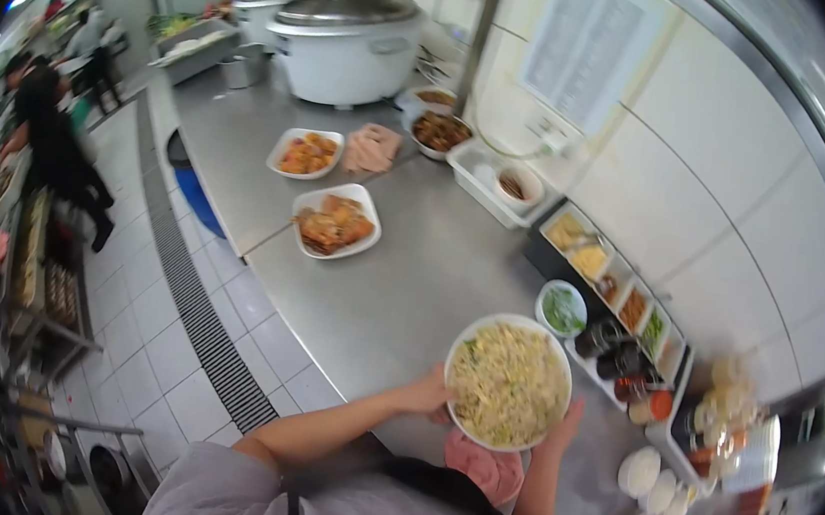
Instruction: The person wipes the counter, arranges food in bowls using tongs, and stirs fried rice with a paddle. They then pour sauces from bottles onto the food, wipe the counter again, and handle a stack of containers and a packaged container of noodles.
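Note:
A round white bowl (569,359) filled with fried rice (508,383) is held up close to my body over the steel counter. My left hand (430,394) grips its left rim, while my right hand (562,432) clasps the lower right side. The fingers beneath the bowl are partly hidden. Just below the bowl, near my apron, a pink cloth (483,469) shows between my arms. A small bowl of chopped green herbs (561,308) stands beyond the bowl, to the right.
On the steel counter (392,306) are two dishes of fried food (335,225), a folded cloth (373,149) and a large rice cooker (346,49). Ingredient containers (610,288) and sauce bottles (620,362) line the wall. A person in black (58,135) stands across the aisle at left.

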The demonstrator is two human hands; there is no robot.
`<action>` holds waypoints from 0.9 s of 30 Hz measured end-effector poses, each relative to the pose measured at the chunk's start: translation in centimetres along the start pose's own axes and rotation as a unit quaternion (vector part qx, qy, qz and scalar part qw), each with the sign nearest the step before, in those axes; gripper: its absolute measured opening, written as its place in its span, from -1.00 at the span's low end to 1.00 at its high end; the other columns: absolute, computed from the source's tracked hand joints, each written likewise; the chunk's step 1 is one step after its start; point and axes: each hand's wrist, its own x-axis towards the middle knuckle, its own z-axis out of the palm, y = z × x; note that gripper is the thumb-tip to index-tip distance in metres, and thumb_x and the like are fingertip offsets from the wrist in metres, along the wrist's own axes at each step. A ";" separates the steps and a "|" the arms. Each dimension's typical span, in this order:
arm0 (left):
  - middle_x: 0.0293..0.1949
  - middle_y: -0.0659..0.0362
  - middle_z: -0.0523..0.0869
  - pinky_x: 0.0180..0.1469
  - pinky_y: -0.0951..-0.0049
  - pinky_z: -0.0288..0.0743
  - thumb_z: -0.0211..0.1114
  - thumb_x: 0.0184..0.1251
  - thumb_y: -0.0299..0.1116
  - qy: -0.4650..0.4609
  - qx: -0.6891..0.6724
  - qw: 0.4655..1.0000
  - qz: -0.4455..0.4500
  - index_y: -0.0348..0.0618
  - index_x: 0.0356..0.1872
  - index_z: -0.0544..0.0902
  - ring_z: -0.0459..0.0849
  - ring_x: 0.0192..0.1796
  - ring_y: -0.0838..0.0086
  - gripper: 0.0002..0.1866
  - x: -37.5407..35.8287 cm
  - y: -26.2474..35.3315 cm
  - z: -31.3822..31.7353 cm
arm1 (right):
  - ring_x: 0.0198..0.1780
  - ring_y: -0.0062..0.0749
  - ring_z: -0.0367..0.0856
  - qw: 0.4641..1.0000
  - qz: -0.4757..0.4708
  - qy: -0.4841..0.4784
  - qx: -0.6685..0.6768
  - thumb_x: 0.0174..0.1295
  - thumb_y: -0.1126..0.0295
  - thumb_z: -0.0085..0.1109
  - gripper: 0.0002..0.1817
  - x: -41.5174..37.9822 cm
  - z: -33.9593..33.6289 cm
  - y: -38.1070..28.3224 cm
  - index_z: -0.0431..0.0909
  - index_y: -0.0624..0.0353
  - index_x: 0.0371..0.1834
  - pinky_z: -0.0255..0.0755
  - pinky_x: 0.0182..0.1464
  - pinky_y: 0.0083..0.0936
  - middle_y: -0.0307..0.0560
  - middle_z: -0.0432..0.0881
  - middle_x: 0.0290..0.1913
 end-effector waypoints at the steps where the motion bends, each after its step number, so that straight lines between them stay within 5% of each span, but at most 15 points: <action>1: -0.08 -0.12 0.47 -0.40 0.42 0.62 -0.01 0.21 -0.32 0.002 0.024 0.999 -0.024 -0.12 0.24 -0.06 0.64 -0.23 0.37 -0.39 -0.4 0.4 0.3 | -0.01 -0.24 0.49 0.999 -0.014 -0.027 -0.025 0.32 0.01 -0.40 -0.43 0.2 -0.7 0.3 0.36 0.32 0.04 0.34 0.06 -0.35 0.00 0.48 0.02; 2: -0.11 -0.13 0.48 -0.40 0.41 0.61 -0.01 0.19 -0.31 0.003 0.048 0.998 -0.048 -0.14 0.24 -0.04 0.64 -0.27 0.39 -0.38 -0.8 0.6 0.5 | -0.01 -0.23 0.49 0.997 -0.029 -0.054 -0.048 0.32 0.02 -0.37 -0.43 0.7 -1.1 0.5 0.35 0.32 0.05 0.34 0.06 -0.34 0.01 0.46 0.05; 4: -0.13 -0.10 0.50 -0.38 0.42 0.60 -0.01 0.18 -0.29 0.034 0.014 0.998 -0.057 -0.16 0.24 0.02 0.62 -0.33 0.40 -0.39 -0.9 -0.7 0.3 | 0.05 -0.24 0.43 0.993 -0.017 0.078 -0.083 0.32 0.04 -0.31 -0.46 0.0 0.1 -0.3 0.32 0.31 0.10 0.27 0.11 -0.37 0.01 0.41 0.09; 8: -0.18 0.01 0.51 -0.36 0.48 0.53 -0.06 0.18 -0.24 0.025 0.062 0.997 -0.030 -0.17 0.24 0.15 0.56 -0.43 0.43 -0.43 -3.0 -0.4 -2.3 | 0.16 -0.29 0.29 0.829 -0.327 0.117 -0.438 0.32 0.22 -0.19 -0.56 1.1 -0.6 -2.6 0.30 0.29 0.15 0.11 0.19 -0.44 -0.01 0.35 0.12; 9: -0.29 0.12 0.53 -0.40 0.56 0.47 -0.05 0.23 -0.25 0.085 0.073 0.993 -0.021 -0.17 0.14 0.36 0.54 -0.46 0.50 -0.55 -4.0 -0.1 -2.9 | 0.16 -0.29 0.28 0.829 -0.338 0.098 -0.434 0.31 0.30 -0.16 -0.61 0.2 1.0 -4.1 0.30 0.31 0.12 0.11 0.19 -0.44 0.01 0.32 0.14; 12: -0.45 0.22 0.56 -0.43 0.59 0.45 0.03 0.24 -0.27 0.128 0.097 0.985 0.062 -0.16 -0.10 0.56 0.52 -0.50 0.59 -0.70 -8.2 2.2 -7.4 | 0.15 -0.28 0.27 0.797 -0.404 0.028 -0.449 0.29 0.40 -0.13 -0.67 0.5 4.4 -6.6 0.33 0.33 0.07 0.11 0.17 -0.44 0.04 0.29 0.15; 14: -0.57 0.31 0.58 -0.45 0.62 0.42 0.13 0.22 -0.28 0.273 0.167 0.942 0.103 -0.15 -0.31 0.65 0.50 -0.54 0.67 -0.80 -11.3 4.9 -12.4 | 0.14 -0.27 0.28 0.764 -0.449 -0.020 -0.463 0.29 0.42 -0.14 -0.69 0.5 8.1 -7.0 0.35 0.33 0.05 0.11 0.16 -0.44 0.04 0.30 0.13; 19: -0.61 0.26 0.60 -0.63 0.61 0.35 0.19 0.20 -0.19 0.519 0.276 0.801 0.111 -0.22 -0.54 0.62 0.45 -0.69 0.67 -0.70 -18.5 15.0 -34.7 | 0.10 -0.18 0.31 0.685 -0.504 -0.133 -0.510 0.23 0.48 -0.11 -0.77 0.6 22.1 -5.5 0.40 0.33 -0.08 0.16 0.12 -0.36 0.07 0.32 0.07; 23: -0.68 0.13 0.57 -0.54 0.46 0.43 0.13 0.16 -0.40 0.637 0.333 0.659 0.222 -0.18 -0.26 0.56 0.57 -0.65 0.45 -0.85 -21.9 22.1 -57.7 | 0.09 -0.24 0.32 0.687 -0.473 -0.154 -0.530 0.20 0.49 -0.08 -0.78 1.1 32.8 1.4 0.43 0.34 -0.12 0.13 0.15 -0.44 0.07 0.39 0.02; 24: -0.65 0.06 0.58 -0.41 0.39 0.47 0.14 0.13 -0.43 0.660 0.359 0.631 0.195 -0.14 -0.14 0.50 0.62 -0.52 0.32 -0.76 -22.6 22.9 -64.6 | 0.08 -0.26 0.33 0.688 -0.461 -0.157 -0.538 0.20 0.49 -0.08 -0.78 1.0 35.4 3.3 0.44 0.34 -0.13 0.14 0.13 -0.45 0.06 0.39 0.01; 25: -0.36 -0.01 0.62 -0.21 0.33 0.48 0.16 0.09 -0.41 0.666 0.471 0.561 0.140 -0.12 -0.08 0.48 0.63 -0.25 0.24 -0.69 -23.7 23.3 -71.6 | 0.08 -0.26 0.33 0.686 -0.455 -0.155 -0.546 0.20 0.49 -0.08 -0.78 0.9 38.1 5.2 0.44 0.34 -0.13 0.14 0.13 -0.45 0.06 0.39 0.01; 27: -0.12 -0.08 0.55 0.01 0.22 0.40 0.19 -0.01 -0.44 0.696 0.501 0.513 0.037 -0.13 -0.03 0.45 0.52 -0.04 0.11 -0.58 -26.1 24.1 -81.0 | 0.03 -0.33 0.35 0.743 -0.409 -0.132 -0.512 0.20 0.50 -0.08 -0.82 1.4 43.6 8.9 0.44 0.32 -0.18 0.16 0.09 -0.50 0.02 0.40 -0.02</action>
